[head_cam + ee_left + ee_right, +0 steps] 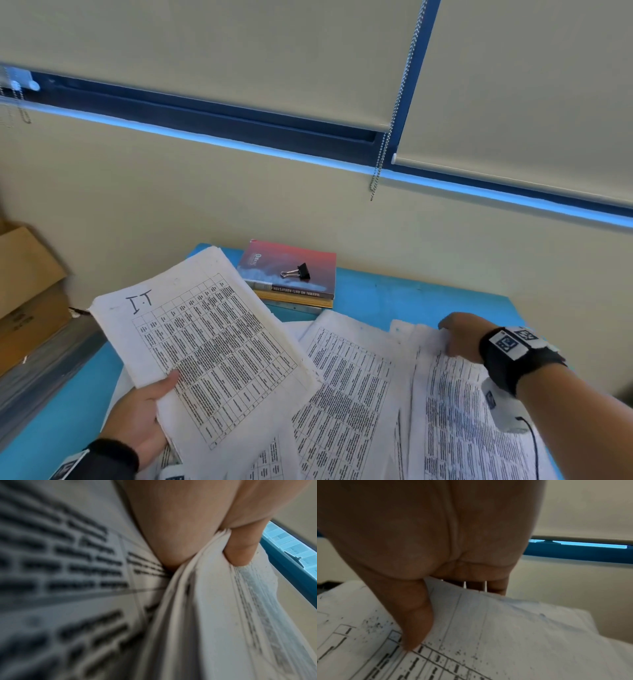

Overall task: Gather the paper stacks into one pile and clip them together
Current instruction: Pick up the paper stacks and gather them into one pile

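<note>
My left hand [144,411] grips a thick stack of printed sheets marked "IT" [205,339] by its near-left edge, thumb on top, and holds it tilted above the table. The left wrist view shows the thumb [163,534] on the printed page and a finger [240,551] tucked among the sheets [205,608]. My right hand [462,337] pinches the far edge of the right-hand stack [455,421], thumb [412,622] on top and fingers behind the sheets [505,635]. A middle stack [346,387] lies flat between them. A black binder clip [298,272] sits on a red book [291,270].
The blue table [411,294] stands against a cream wall under a window with roller blinds and a bead chain [380,161]. A cardboard box [27,291] stands at the left, beyond the table edge.
</note>
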Motion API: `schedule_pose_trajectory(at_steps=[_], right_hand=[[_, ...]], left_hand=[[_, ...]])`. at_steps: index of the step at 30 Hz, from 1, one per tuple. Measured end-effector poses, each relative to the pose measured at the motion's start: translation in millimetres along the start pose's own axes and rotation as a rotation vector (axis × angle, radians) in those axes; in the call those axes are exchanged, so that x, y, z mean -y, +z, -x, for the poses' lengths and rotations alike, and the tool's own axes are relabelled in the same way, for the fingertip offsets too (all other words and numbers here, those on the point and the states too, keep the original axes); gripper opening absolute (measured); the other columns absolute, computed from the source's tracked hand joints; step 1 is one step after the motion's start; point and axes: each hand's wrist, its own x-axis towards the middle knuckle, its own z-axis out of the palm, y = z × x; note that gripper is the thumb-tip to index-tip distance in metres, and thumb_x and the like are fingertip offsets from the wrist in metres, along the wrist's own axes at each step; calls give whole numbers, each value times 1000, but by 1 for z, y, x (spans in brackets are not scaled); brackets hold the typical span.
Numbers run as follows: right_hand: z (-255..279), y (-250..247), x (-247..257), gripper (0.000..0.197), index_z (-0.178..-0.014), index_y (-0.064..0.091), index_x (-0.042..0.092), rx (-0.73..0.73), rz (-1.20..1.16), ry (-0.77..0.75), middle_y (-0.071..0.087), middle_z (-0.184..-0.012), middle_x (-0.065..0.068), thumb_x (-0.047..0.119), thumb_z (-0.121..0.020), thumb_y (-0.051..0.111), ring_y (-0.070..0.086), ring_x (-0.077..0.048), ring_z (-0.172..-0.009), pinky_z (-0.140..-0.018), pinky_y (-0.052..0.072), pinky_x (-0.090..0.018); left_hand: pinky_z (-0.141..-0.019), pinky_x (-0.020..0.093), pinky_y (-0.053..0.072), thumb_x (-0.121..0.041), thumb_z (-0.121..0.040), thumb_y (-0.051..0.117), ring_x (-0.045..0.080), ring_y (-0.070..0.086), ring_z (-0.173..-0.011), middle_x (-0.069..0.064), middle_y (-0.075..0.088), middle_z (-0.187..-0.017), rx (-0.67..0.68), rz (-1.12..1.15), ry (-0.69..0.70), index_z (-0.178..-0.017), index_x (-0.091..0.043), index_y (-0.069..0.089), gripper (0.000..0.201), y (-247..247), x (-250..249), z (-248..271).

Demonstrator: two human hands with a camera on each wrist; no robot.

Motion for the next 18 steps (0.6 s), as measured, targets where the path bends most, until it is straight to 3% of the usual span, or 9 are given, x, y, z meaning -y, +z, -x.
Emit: schedule_pose_trajectory(at_steps=[4, 6, 8, 10, 12, 14, 18], right_hand=[[35, -38, -16, 60, -142, 45, 22, -103, -87, 48, 49, -144, -2, 18, -84, 62, 47, -20, -130, -103, 37, -24], [55, -62, -23, 55, -139, 48, 22, -162, -115, 50, 52, -141, -3, 17, -85, 61, 50, -22, -127, -105, 38, -28], [76, -89, -28, 35, -124, 60, 19, -213, -91, 19, 62, -127, -1, 18, -89, 58, 58, -21, -114, -97, 44, -30], [102, -116, -30, 14, -98, 68, 18, -276, -45, -12, 70, -102, 1, 20, -91, 56, 63, -16, -92, -78, 45, -23], [125, -143, -30, 16, -74, 66, 22, -353, -22, -52, 67, -79, 5, 20, -89, 61, 60, -11, -74, -61, 39, -20], [143, -169, -29, 28, -59, 60, 31, -439, -1, -87, 63, -62, 8, 22, -84, 67, 59, -9, -64, -56, 40, -24], [184, -210, -9, 12, -70, 62, 41, -587, 50, -204, 63, -58, 15, 33, -76, 70, 62, -13, -59, -60, 53, -36]], left_hand=[[-92, 56, 50, 0, -98, 47, 38, 60, -113, 15, 66, -125, -3, -37, 29, -113, -19, 65, 30, 6, -1, 8], [-100, 59, 43, 0, -98, 48, 40, 60, -115, 16, 65, -126, 8, -57, 44, -116, -18, 64, 31, 7, -5, 11], [-105, 62, 39, 1, -97, 48, 41, 59, -116, 17, 65, -127, -5, -83, 65, -124, -15, 62, 34, 9, -10, 11], [-105, 63, 40, 1, -97, 50, 41, 60, -116, 18, 64, -128, -7, -130, 90, -134, -10, 57, 40, 13, -17, 10], [-103, 61, 43, -2, -95, 55, 40, 63, -113, 18, 66, -126, -14, -224, 140, -135, -8, 57, 40, 21, -30, 8], [-102, 60, 45, -5, -94, 60, 38, 65, -109, 18, 69, -121, -16, -387, 235, -129, -7, 61, 35, 34, -48, 8], [-99, 55, 49, -13, -93, 66, 34, 68, -102, 15, 72, -113, -12, -711, 433, -119, -8, 67, 27, 65, -88, 15]])
